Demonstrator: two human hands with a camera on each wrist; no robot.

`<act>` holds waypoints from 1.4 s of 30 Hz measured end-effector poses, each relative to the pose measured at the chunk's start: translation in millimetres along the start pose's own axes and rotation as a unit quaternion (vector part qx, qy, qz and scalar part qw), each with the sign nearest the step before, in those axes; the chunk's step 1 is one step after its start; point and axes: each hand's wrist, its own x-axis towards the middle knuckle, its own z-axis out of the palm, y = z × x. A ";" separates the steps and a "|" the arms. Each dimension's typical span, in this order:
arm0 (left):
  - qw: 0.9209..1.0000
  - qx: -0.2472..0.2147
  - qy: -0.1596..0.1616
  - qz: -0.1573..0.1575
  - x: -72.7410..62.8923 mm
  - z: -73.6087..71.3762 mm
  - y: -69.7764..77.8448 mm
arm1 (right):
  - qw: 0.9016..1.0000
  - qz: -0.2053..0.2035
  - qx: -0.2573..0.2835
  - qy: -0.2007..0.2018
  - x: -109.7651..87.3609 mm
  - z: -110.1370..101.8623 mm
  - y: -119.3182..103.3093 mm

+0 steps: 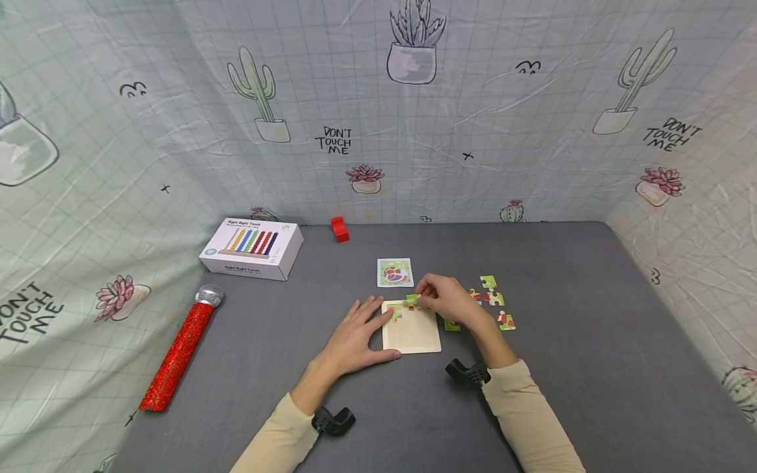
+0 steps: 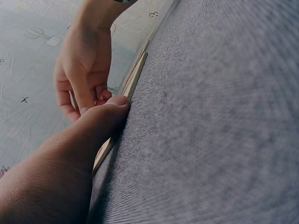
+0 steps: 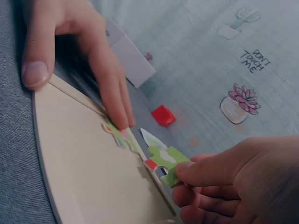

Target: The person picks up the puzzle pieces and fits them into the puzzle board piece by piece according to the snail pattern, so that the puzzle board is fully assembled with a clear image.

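A square wooden puzzle tray (image 1: pixel 418 336) lies on the grey table. My left hand (image 1: pixel 357 336) rests along its left side, thumb at the near edge and a fingertip on a puzzle piece (image 3: pixel 122 138) set in the tray's far left corner. Between thumb and fingers, my right hand (image 1: pixel 447 299) pinches a green jigsaw piece (image 3: pixel 164 162) with a red patch, held above the tray's far edge beside the set piece. In the left wrist view, the left thumb (image 2: pixel 117 101) lies at the tray's edge and the right hand's fingers curl behind it.
Several loose puzzle pieces (image 1: pixel 494 299) lie right of the tray, some partly behind the right hand. A picture card (image 1: pixel 395 272) sits beyond the tray. Farther off are a red block (image 1: pixel 340 229), a white box (image 1: pixel 251 249) and a red glittery microphone (image 1: pixel 180 351).
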 end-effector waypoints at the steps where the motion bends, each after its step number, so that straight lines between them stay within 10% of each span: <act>1: 1.000 -0.001 0.002 0.002 -0.2 -0.1 0.1 | 1.000 -0.001 0.002 -0.002 0.3 0.9 -0.7; 15: 0.999 0.005 0.016 0.032 -1.0 -1.8 0.1 | 0.999 -0.006 -0.018 -0.031 4.0 11.6 -5.6; 42: 0.997 0.065 -0.018 -0.025 4.6 6.4 18.7 | 0.995 -0.017 -0.096 -0.001 4.5 22.7 -10.7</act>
